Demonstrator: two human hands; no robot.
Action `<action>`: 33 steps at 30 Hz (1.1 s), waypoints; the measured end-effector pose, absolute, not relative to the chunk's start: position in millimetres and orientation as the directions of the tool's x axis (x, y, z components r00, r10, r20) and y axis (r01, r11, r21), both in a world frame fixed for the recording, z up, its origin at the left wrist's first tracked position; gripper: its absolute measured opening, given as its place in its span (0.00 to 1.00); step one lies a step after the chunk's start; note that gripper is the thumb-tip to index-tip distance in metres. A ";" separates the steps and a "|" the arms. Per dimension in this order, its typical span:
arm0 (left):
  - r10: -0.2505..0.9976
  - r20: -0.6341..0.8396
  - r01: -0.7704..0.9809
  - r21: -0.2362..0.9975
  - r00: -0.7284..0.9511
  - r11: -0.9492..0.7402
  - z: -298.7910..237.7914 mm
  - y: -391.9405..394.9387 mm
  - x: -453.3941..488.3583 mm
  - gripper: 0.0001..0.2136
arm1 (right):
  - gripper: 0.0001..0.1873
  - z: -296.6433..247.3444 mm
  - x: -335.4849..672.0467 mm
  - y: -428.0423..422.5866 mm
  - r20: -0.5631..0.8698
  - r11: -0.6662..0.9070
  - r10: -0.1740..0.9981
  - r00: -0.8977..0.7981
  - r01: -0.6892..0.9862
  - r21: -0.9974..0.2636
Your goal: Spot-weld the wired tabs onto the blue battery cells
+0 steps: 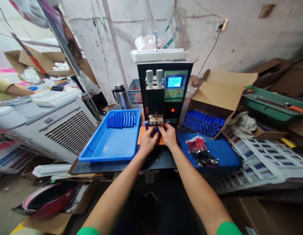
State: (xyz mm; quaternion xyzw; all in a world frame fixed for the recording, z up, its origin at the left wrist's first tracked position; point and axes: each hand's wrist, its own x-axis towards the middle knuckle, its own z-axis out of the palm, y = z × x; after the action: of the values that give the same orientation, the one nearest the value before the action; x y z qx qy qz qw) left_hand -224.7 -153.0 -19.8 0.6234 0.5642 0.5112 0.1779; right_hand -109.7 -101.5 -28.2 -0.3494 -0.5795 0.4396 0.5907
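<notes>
Under the electrodes of a black spot welder (155,116), my left hand (148,141) is closed on a small blue cylindrical battery cell (156,129). My right hand (168,134) pinches at the cell's far end from the right; what its fingers hold is too small to make out. Both hands rest over an orange board (141,133). Just left of them another cell (146,125) stands upright. To the right, a bundle of red and black wire leads (199,148) lies on a blue mat (222,151).
A blue tray (108,156) at left holds a row of blue cells (122,119). An open cardboard box (215,94) full of blue cells stands at right. Behind the tray are a steel flask (122,97) and a crate (135,93). Another person's arm (14,89) shows far left.
</notes>
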 end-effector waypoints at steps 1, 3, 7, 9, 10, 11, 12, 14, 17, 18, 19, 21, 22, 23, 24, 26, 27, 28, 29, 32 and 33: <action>0.885 0.438 0.523 0.797 -0.160 -0.300 -20.0 -153.0 -224.7 0.11 | 0.15 -27.6 -109.7 -101.8 0.375 0.367 0.925 -0.056 -0.116 -0.923; 0.887 0.432 0.526 0.799 -0.165 -0.291 -20.1 -153.0 -224.5 0.11 | 0.15 -26.1 -109.5 -102.5 0.373 0.365 0.926 -0.055 -0.125 -0.923; 0.893 0.416 0.525 0.806 -0.170 -0.275 -19.2 -153.4 -223.7 0.11 | 0.14 -23.7 -108.9 -103.7 0.374 0.366 0.926 -0.057 -0.119 -0.923; 0.892 0.419 0.521 0.807 -0.169 -0.280 -18.8 -153.5 -223.5 0.11 | 0.14 -23.2 -108.6 -104.0 0.374 0.367 0.926 -0.054 -0.109 -0.924; 0.892 0.419 0.518 0.808 -0.168 -0.282 -18.7 -153.6 -223.4 0.10 | 0.14 -23.2 -108.5 -104.0 0.376 0.369 0.925 -0.053 -0.108 -0.923; 0.893 0.417 0.515 0.810 -0.167 -0.281 -18.7 -153.6 -223.5 0.10 | 0.15 -23.1 -108.3 -104.1 0.377 0.370 0.925 -0.053 -0.109 -0.923; 0.895 0.413 0.512 0.813 -0.168 -0.279 -18.9 -153.5 -223.6 0.10 | 0.15 -23.1 -108.2 -104.1 0.378 0.370 0.924 -0.054 -0.112 -0.922; 0.900 0.402 0.506 0.819 -0.171 -0.270 -19.7 -153.0 -224.0 0.11 | 0.15 -23.0 -108.1 -103.9 0.375 0.367 0.925 -0.057 -0.116 -0.923; 0.899 0.401 0.491 0.827 -0.177 -0.273 -21.5 -151.8 -224.7 0.12 | 0.15 -23.1 -108.5 -102.9 0.363 0.354 0.930 -0.059 -0.126 -0.927; 0.897 0.406 0.485 0.829 -0.178 -0.279 -22.1 -151.4 -224.9 0.12 | 0.15 -23.2 -108.8 -102.4 0.357 0.348 0.932 -0.057 -0.130 -0.929; 0.895 0.410 0.479 0.830 -0.178 -0.285 -22.6 -151.0 -225.1 0.12 | 0.15 -23.4 -108.9 -101.9 0.352 0.342 0.934 -0.056 -0.132 -0.930; 0.893 0.412 0.468 0.834 -0.181 -0.291 -23.2 -150.5 -225.1 0.12 | 0.15 -23.6 -108.6 -100.6 0.346 0.336 0.936 -0.061 -0.134 -0.932; 0.894 0.410 0.466 0.836 -0.182 -0.289 -23.3 -150.5 -225.0 0.12 | 0.14 -23.8 -108.0 -100.0 0.345 0.334 0.936 -0.066 -0.136 -0.933; 0.896 0.406 0.466 0.837 -0.182 -0.285 -23.2 -150.5 -224.9 0.12 | 0.14 -23.9 -107.0 -99.4 0.344 0.332 0.936 -0.072 -0.141 -0.933; 0.897 0.403 0.468 0.838 -0.184 -0.281 -23.1 -150.6 -224.7 0.12 | 0.14 -24.1 -105.5 -98.9 0.341 0.327 0.936 -0.084 -0.147 -0.934; 0.898 0.402 0.475 0.835 -0.182 -0.278 -22.6 -150.9 -224.2 0.11 | 0.14 -24.4 -101.9 -98.4 0.323 0.304 0.940 -0.114 -0.156 -0.940; 0.898 0.403 0.478 0.833 -0.178 -0.279 -22.3 -151.0 -224.1 0.11 | 0.14 -24.6 -99.9 -98.5 0.310 0.290 0.942 -0.130 -0.156 -0.944; 0.897 0.406 0.483 0.830 -0.175 -0.281 -22.1 -151.1 -224.1 0.10 | 0.14 -24.8 -98.0 -98.8 0.299 0.277 0.943 -0.144 -0.151 -0.949; 0.897 0.408 0.487 0.826 -0.172 -0.283 -21.8 -151.2 -224.1 0.10 | 0.13 -25.1 -96.5 -99.5 0.291 0.271 0.944 -0.153 -0.140 -0.952; 0.896 0.417 0.490 0.819 -0.155 -0.297 -20.8 -151.6 -224.8 0.10 | 0.11 -25.4 -94.3 -102.1 0.312 0.305 0.940 -0.136 -0.070 -0.950; 0.895 0.420 0.488 0.819 -0.151 -0.302 -20.4 -151.9 -225.0 0.10 | 0.11 -25.5 -94.3 -102.9 0.328 0.325 0.936 -0.126 -0.043 -0.945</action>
State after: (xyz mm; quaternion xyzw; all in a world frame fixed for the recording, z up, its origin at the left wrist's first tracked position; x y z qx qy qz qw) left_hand -225.0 -151.9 -20.4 0.6209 0.5568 0.5152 0.1974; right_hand -94.3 -102.9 -25.5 -0.3707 -0.6024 0.4472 0.5475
